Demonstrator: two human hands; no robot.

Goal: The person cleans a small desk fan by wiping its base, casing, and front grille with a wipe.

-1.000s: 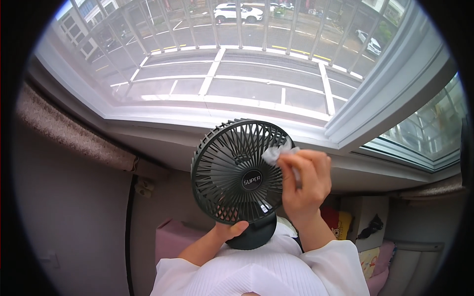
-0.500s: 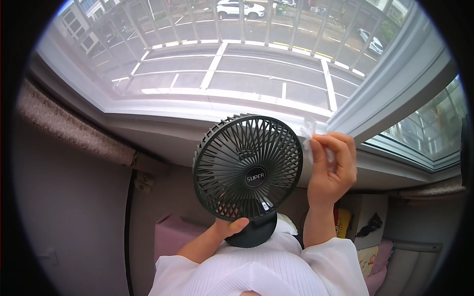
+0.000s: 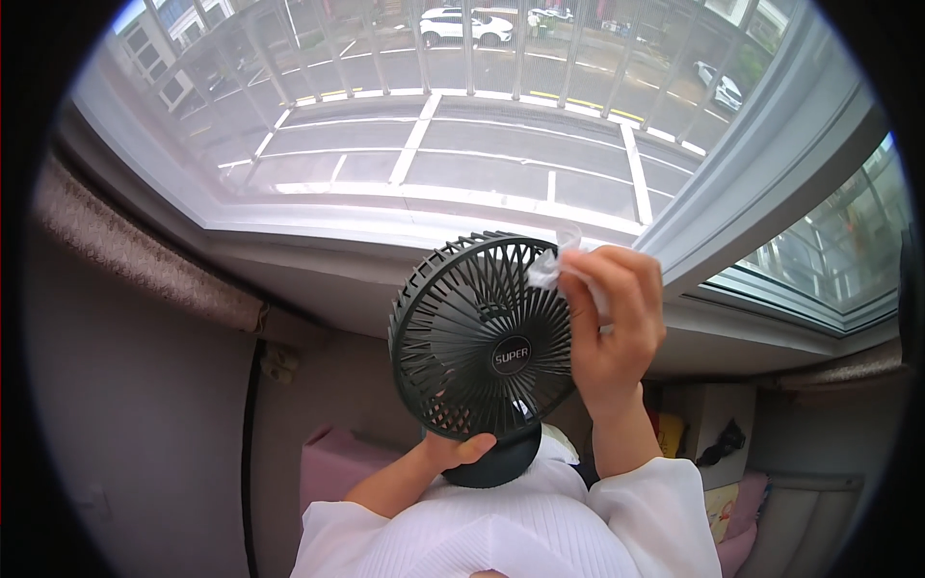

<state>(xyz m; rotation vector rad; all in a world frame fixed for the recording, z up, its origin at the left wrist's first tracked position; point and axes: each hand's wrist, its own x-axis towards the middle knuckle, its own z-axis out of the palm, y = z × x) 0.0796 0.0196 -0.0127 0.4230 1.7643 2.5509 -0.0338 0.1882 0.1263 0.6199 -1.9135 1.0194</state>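
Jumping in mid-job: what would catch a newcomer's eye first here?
A round black plastic fan with a slatted grille fills the centre, gripped at its base by the left hand. The right hand presses a crumpled white wipe against the grille's upper right rim. Behind, a large window overlooks a street.

Matt plastic, soft wipe

We see a dark, matt plastic fan [image 3: 487,342] and a thin, crumpled white wipe [image 3: 545,272].

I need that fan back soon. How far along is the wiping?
In hand: the right hand presses a white wipe to the upper right rim of the round black plastic fan, while the left hand grips its base. No part looks plainly finished; how much grille is left to wipe cannot be judged.
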